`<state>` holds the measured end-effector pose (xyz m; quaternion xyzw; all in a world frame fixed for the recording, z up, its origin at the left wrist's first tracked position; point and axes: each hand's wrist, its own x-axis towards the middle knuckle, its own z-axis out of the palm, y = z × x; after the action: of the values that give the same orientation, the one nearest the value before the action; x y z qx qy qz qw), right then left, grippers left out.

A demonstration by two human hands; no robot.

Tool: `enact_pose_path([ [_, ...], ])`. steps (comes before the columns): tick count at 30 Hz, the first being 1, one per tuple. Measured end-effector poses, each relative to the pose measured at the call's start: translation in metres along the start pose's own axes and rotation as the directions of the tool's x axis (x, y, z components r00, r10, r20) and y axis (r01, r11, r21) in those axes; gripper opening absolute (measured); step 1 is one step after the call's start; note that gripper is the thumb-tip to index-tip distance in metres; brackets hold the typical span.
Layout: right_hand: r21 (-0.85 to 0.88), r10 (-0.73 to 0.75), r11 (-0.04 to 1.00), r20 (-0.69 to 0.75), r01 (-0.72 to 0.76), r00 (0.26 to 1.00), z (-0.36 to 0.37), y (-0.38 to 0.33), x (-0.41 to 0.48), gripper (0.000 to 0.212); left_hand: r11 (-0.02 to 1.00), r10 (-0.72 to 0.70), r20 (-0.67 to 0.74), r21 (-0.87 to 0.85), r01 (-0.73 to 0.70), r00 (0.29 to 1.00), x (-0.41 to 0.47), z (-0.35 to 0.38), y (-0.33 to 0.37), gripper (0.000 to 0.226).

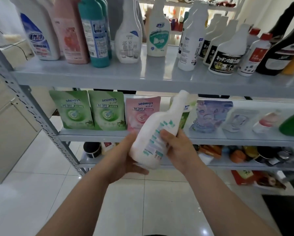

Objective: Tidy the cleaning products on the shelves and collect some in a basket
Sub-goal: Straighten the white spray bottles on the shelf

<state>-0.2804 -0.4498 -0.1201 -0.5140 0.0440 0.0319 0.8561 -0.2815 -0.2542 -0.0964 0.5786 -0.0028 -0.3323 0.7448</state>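
My left hand (125,160) and right hand (178,149) both grip one bottle (149,133); the shelves (142,75) look orderly, and collecting seems hardly begun.

- Two hands: left hand (124,159), right hand (178,149).
- One white bottle with teal print (153,133) off the shelves.
- Three shelf boards (91,77) that I can see.
- Two green pouches (71,110) in full sight, one pink pouch (141,113), one lilac pouch (211,114).
- One pink bottle (71,36) up top.
- Two red-capped bottles (258,51).
- At least three black-labelled bottles (228,60); the row behind is hard to count.
- Teal bottles (97,36): two at least.
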Motion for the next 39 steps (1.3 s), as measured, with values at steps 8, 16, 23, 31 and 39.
enact_pose_path([
  [8, -0.388, -0.081, 0.907, 0.212, 0.16, 0.974, -0.074, -0.021, -0.01, 0.079, 0.768, 0.43, -0.209, 0.596, -0.234, 0.879, 0.037, 0.06, -0.04, 0.062],
  [16, -0.053, 0.185, 0.983, 0.211, -0.178, 0.96, -0.143, -0.046, -0.009, 0.091, 0.996, -0.03, -0.224, -0.083, 0.012, 0.974, 0.082, 0.141, -0.076, 0.055],
  [23, -0.141, 0.142, 0.982, 0.096, -0.128, 0.985, -0.17, -0.055, -0.001, 0.097, 0.982, -0.059, -0.106, -0.185, 0.039, 0.993, 0.104, 0.173, -0.082, 0.044],
  [31, -0.42, -0.06, 0.906, 0.003, 0.056, 0.998, -0.16, -0.057, -0.007, 0.055, 0.854, 0.253, -0.332, 0.519, -0.048, 0.909, 0.11, 0.158, -0.076, 0.051],
  [39, -0.549, -0.091, 0.831, 0.02, 0.087, 0.996, -0.144, -0.092, 0.003, 0.018, 0.641, 0.49, -0.37, 0.766, -0.039, 0.789, 0.092, 0.128, -0.071, 0.069],
])
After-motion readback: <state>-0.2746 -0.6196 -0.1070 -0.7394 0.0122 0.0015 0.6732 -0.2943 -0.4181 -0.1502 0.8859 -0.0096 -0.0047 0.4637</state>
